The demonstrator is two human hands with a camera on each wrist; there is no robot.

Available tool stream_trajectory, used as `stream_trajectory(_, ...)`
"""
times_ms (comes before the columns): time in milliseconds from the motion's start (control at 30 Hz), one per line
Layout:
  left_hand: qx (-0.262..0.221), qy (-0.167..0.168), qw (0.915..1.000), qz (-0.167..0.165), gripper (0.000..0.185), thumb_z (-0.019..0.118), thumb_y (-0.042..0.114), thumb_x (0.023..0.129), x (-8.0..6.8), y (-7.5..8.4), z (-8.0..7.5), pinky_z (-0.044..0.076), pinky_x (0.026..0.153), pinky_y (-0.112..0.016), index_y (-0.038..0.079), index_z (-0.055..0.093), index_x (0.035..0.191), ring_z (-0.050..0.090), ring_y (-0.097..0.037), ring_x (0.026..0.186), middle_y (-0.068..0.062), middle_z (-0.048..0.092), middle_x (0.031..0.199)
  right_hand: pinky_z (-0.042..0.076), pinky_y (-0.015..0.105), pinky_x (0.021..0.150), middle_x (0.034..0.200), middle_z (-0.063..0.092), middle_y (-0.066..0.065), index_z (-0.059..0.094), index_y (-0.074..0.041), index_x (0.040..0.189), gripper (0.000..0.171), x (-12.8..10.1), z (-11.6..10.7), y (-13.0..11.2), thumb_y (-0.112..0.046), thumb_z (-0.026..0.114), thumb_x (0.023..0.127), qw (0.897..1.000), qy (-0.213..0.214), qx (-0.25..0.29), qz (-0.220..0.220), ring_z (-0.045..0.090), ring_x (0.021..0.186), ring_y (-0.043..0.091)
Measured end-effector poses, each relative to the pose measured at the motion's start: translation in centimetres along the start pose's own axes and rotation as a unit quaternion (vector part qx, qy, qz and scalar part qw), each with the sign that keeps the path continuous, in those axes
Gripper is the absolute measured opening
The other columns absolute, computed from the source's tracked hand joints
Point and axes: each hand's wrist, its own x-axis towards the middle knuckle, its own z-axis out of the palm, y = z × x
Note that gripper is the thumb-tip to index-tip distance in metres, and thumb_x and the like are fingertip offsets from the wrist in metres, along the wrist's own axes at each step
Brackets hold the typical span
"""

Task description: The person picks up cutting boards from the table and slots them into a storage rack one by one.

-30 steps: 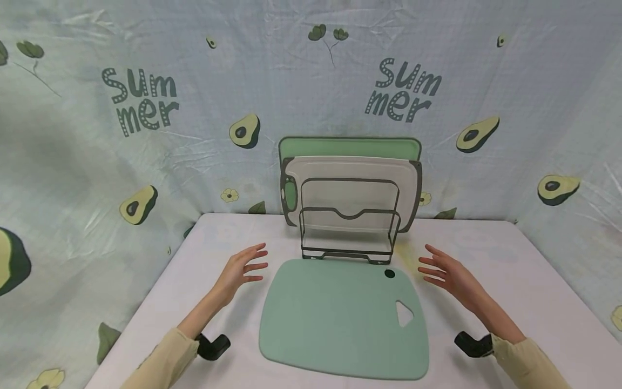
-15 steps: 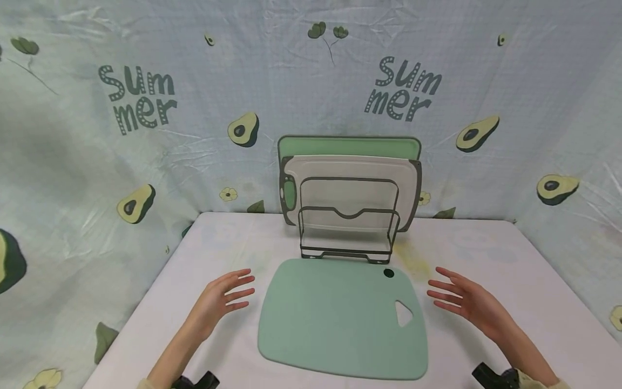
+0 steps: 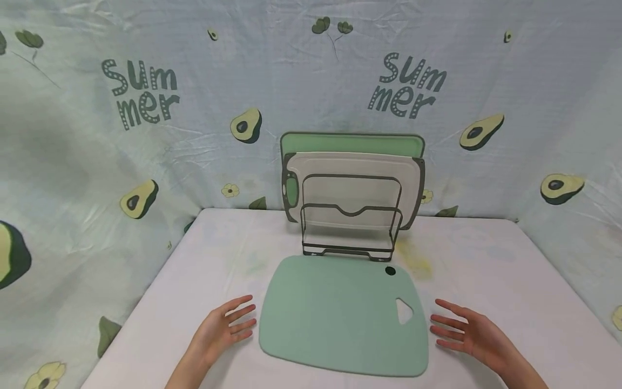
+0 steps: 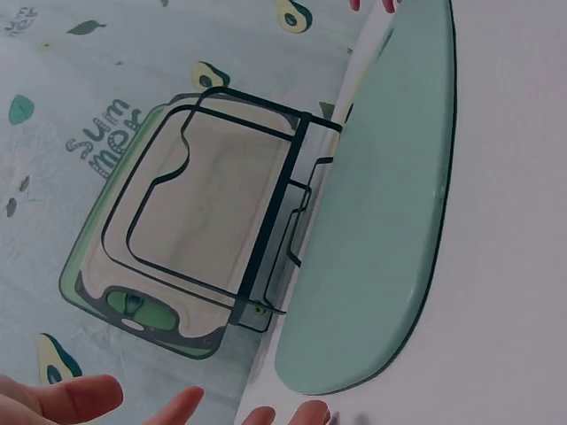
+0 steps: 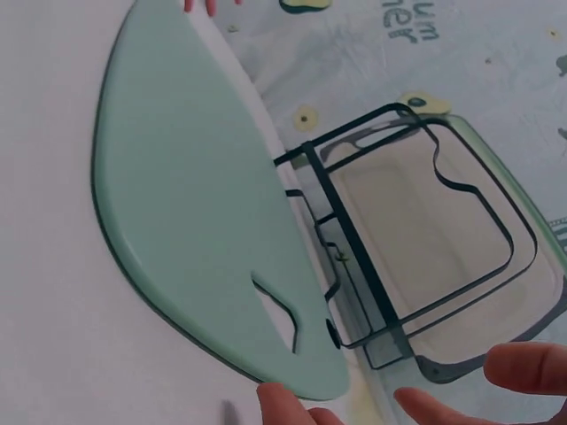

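A pale green cutting board [image 3: 340, 319] lies flat on the white table, with a triangular cut-out and a dark round spot at its right side. Off its left edge is my left hand [image 3: 221, 332], fingers spread and holding nothing. My right hand [image 3: 473, 335] stands just off the right edge, fingers also loosely extended and bare. Behind the board stands a dark wire rack [image 3: 350, 208]. A beige cutting board [image 3: 350, 186] with dark corners leans upright in it, in front of a larger green-faced board [image 3: 352, 143]. In the left wrist view, fingertips [image 4: 310, 414] show near the flat board's end.
A white tabletop [image 3: 486, 270] spreads around the board on both sides. Behind it and to the sides hangs a pale cloth [image 3: 311, 81] printed with avocados, leaves and lettering. A yellowish stain [image 3: 415, 259] marks the tabletop right of the rack.
Both hands have drawn back toward the person, from beside the board's far end to beside its nearer half. The sleeves and wrist cameras have left the head view. Boards and rack stay put.
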Motion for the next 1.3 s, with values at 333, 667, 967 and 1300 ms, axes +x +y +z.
stream_trajectory(333,-0.078,0.000,0.9966,-0.026,0.048,0.017,0.031,0.097,0.6,-0.9,-0.3,0.035,0.097,-0.049,0.011,0.031,0.139,0.042,-0.034,0.121,-0.033,0.007,0.143,0.030,0.049,0.104,0.109,0.058,0.000,0.065,-0.027,0.101,0.044,-0.1,0.0,1.6,-0.033,0.021,0.099,0.997,0.038,0.068,0.001,0.055,0.108,0.017)
stream_trajectory(667,-0.067,0.028,0.9970,-0.026,0.050,0.020,0.032,0.097,1.1,-0.7,0.8,0.035,0.095,-0.054,0.009,0.026,0.141,0.035,-0.038,0.121,-0.032,0.013,0.141,0.028,0.049,0.106,0.112,0.058,0.001,0.063,-0.024,0.104,0.046,-0.1,0.1,2.3,-0.033,0.019,0.099,0.994,0.017,0.112,-0.012,0.054,0.110,0.018)
stream_trajectory(967,-0.039,0.047,0.9979,-0.021,0.057,0.034,0.035,0.094,1.2,-0.5,1.6,0.026,0.097,-0.064,0.004,0.023,0.141,0.019,-0.048,0.126,-0.038,0.013,0.136,0.031,0.050,0.103,0.109,0.055,0.002,0.062,-0.028,0.100,0.037,0.5,0.8,2.4,-0.033,0.026,0.098,0.996,0.069,0.063,-0.008,0.055,0.107,0.015)
stream_trajectory(1300,0.021,0.101,0.9945,-0.016,0.058,0.040,0.036,0.091,1.7,-0.7,2.6,0.046,0.079,-0.046,-0.003,0.034,0.134,0.033,-0.039,0.114,-0.033,0.030,0.128,0.039,0.048,0.096,0.107,0.051,-0.003,0.053,-0.031,0.105,0.020,0.9,0.9,3.0,-0.037,0.038,0.095,0.986,0.161,-0.027,-0.010,0.054,0.101,0.009)
